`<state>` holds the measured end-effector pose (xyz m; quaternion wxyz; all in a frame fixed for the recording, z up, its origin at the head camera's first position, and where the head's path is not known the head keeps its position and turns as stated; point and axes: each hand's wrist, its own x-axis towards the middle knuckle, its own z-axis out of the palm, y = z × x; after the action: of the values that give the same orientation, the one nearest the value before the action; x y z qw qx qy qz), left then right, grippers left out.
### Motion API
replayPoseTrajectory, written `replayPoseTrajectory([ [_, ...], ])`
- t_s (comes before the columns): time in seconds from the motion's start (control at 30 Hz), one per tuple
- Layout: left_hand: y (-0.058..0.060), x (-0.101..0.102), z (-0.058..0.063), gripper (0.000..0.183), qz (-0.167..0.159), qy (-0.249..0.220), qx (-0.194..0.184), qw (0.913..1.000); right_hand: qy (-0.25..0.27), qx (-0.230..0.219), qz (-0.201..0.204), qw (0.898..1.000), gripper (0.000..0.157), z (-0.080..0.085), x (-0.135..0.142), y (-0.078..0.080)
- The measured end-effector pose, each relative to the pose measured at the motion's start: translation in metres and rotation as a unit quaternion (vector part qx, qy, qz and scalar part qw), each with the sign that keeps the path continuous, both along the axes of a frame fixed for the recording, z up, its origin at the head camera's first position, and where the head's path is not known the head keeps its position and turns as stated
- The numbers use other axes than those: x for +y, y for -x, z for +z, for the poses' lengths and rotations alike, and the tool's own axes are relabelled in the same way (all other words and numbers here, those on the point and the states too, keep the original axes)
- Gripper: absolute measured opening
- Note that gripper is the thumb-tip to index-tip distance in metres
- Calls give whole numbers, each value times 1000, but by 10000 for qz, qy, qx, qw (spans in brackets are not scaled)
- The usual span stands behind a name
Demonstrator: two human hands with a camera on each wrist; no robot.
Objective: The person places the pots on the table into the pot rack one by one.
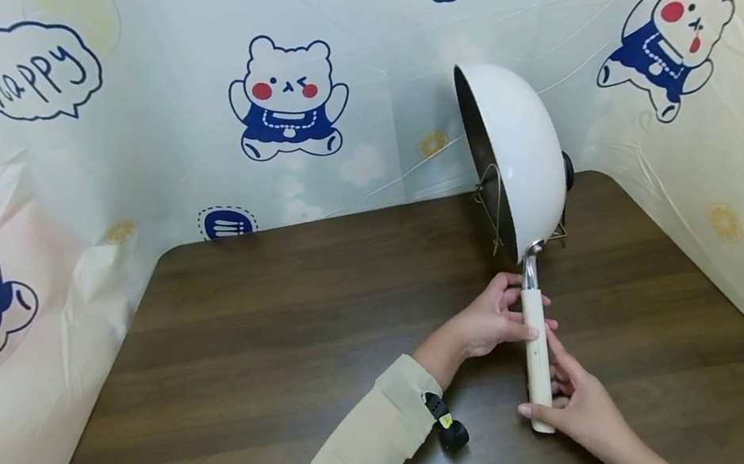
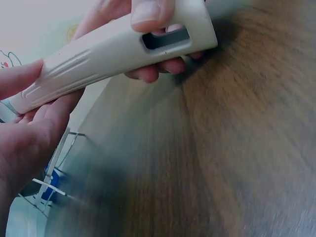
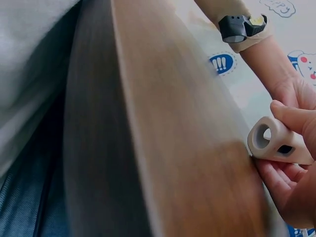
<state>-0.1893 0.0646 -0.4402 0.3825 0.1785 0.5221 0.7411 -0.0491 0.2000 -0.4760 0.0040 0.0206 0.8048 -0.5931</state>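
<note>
In the head view a frying pan (image 1: 524, 149), deep, white outside and dark inside, stands tilted on its side, its opening facing left. A thin wire rack (image 1: 497, 207) shows at its lower part; the pan hides much of it. The pale handle (image 1: 540, 367) points towards me. My left hand (image 1: 489, 320) grips the handle near its metal neck, thumb on one side and fingers beneath, as the left wrist view shows. Nearer the end, my right hand (image 1: 589, 404) holds the handle between thumb and fingers. The handle's hollow end (image 3: 261, 140) faces the right wrist camera.
A dark wooden table (image 1: 254, 362) lies under the pan. Behind and beside it hangs a light printed cloth (image 1: 379, 38) with cartoon bears. A black strapped device (image 1: 447, 421) sits on the left wrist, over a beige sleeve (image 1: 373, 432).
</note>
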Motion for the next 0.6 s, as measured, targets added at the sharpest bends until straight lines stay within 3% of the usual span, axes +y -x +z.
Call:
replayPoseTrajectory([
  [0.27, 1, -3, -3, 74, 197, 417, 144, 9988, -837, 910, -135, 9922, 78, 8, 2, 8],
  [0.43, 0, -4, -3, 79, 330, 669, 248, 9969, -888, 1025, 25, 9908, 74, 15, 6, 15],
  [0.6, -1, -5, -2, 78, 384, 797, 427, 9952, -998, 792, 201, 9917, 74, 20, 8, 20],
])
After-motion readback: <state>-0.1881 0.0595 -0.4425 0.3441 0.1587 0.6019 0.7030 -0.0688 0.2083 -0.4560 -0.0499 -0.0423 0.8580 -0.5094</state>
